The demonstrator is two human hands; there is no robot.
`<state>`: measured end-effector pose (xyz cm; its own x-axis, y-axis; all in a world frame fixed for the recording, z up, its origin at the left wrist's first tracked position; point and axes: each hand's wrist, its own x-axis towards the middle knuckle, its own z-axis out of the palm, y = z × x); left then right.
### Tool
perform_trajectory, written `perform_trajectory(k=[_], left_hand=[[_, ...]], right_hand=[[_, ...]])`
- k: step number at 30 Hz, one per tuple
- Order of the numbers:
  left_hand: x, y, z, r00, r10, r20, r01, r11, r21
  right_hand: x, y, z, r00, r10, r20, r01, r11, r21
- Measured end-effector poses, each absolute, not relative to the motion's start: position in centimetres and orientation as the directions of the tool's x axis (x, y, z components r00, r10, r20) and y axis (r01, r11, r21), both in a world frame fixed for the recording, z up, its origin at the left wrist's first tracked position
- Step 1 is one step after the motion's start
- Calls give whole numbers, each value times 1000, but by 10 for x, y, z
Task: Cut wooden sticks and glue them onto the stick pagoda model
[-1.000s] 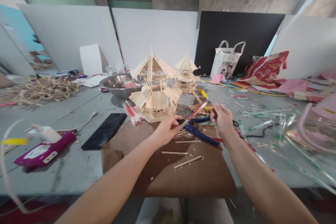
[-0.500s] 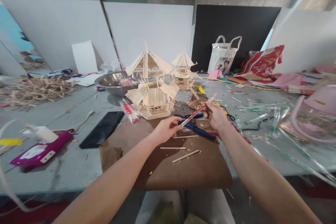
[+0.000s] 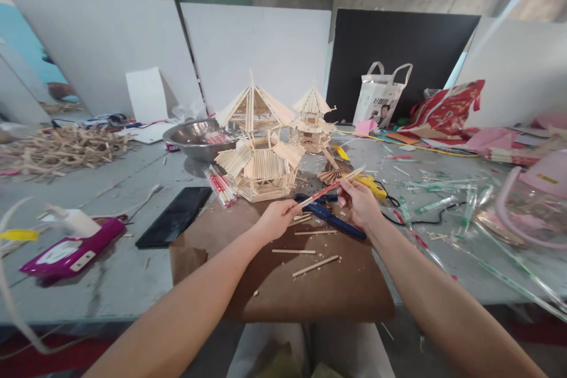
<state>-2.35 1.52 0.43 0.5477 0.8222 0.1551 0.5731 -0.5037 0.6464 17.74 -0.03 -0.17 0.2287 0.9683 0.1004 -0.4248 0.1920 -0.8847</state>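
Both my hands hold one wrapped pair of chopsticks (image 3: 325, 189), in a clear and red sleeve, slanting up to the right. My left hand (image 3: 277, 218) pinches its lower end and my right hand (image 3: 358, 204) pinches near its upper end. They hover over a brown paper sheet (image 3: 283, 283) with loose wooden sticks (image 3: 315, 266) and blue-handled cutters (image 3: 330, 218). Just behind stands a large pavilion model (image 3: 259, 150) built of sticks, with a smaller one (image 3: 313, 121) beyond it.
A bundle of wrapped chopsticks (image 3: 220, 186) lies left of the model, near a steel bowl (image 3: 197, 139). A black phone (image 3: 173, 224) and a pink packet (image 3: 66, 251) lie at left. A yellow glue gun (image 3: 371, 186), empty wrappers (image 3: 436, 204), bags (image 3: 445, 109) lie right. Stick pile (image 3: 66, 147) far left.
My hands and the wrapped chopsticks have dropped slightly and tilted flatter. The right hand has slid down along the sleeve. The camera view shifted a little.
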Motion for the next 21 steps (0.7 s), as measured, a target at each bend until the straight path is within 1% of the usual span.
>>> perform_trajectory(k=[7,13,18,21], left_hand=[[-25,16,1,543,827,146,531,-473,703],[-25,15,0,535,829,161,503,-466,728],[-24,15,2,536,830,154,508,-462,727],[-23,14,3,534,830,162,495,-461,736]], right_hand=[[171,-6,1,158,983,97,-372,150,-916],[173,-5,-1,131,984,123,-332,160,-930],[176,-3,-4,74,994,83,-278,100,-955],[182,1,-2,96,991,99,-312,124,-942]])
